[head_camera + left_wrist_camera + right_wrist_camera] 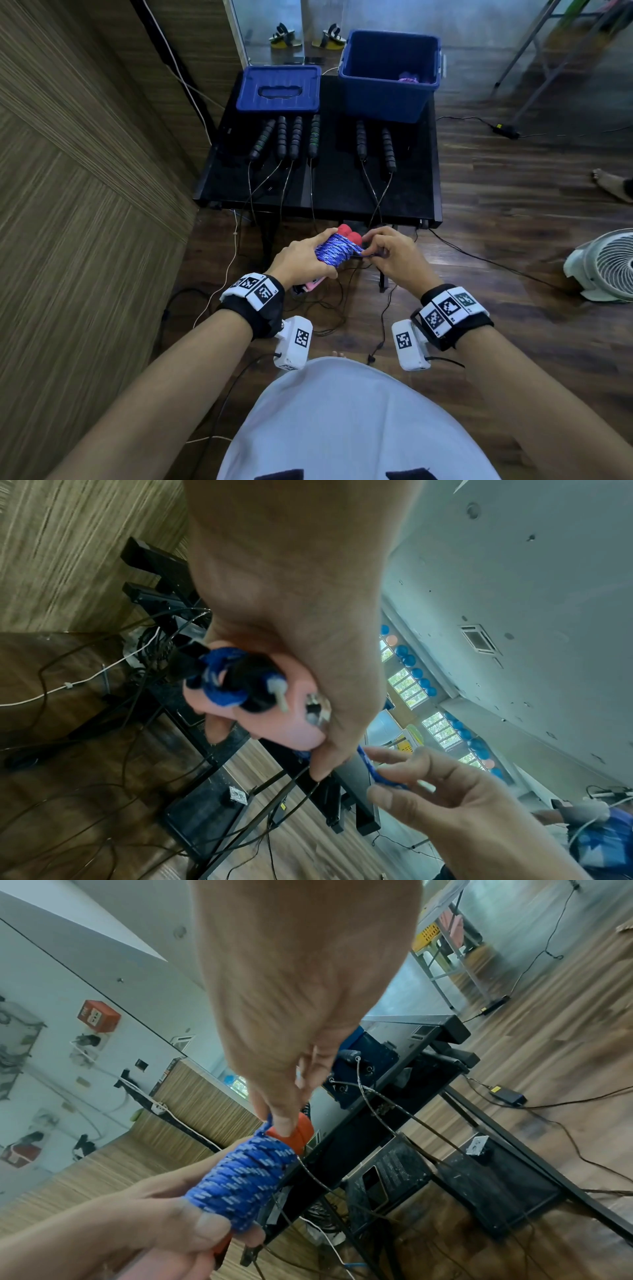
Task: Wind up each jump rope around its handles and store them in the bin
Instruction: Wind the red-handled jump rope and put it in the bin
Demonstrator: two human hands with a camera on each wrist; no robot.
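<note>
The left hand (305, 262) grips the paired handles (349, 237) of a jump rope, its fingers (212, 1229) curled round the blue speckled rope (334, 251) wound in tight turns about them, with the red handle ends poking out just beyond the fingertips. The right hand (394, 260) sits just beside it, thumb and forefinger pinching the short loose tail of rope (371, 769) that leads off the last turn; the other right fingers (421, 777) are loosely curled and hold nothing. By my reading this rope is nearly wound, with only the tail left to tuck or secure before it goes in. Well ahead of the fingers, on the far right corner of the black counter (342, 192), stands the open blue bin (387, 75), and a purple bundle (407, 78) lies in it, probably a rope already stored. The bin's lid (279, 89) lies flat to the left of it. Between the bin and the fingers six black handles (294, 137) rest side by side on the counter, thin cords trailing off the near edge toward the floor, so three ropes appear untouched and most of the job remains. The floor (513, 212) is dark wood plank strewn with cables; a white fan (606, 263) lies far to the right of the fingers, and wood-grain panelling (85, 171) runs along the left.
</note>
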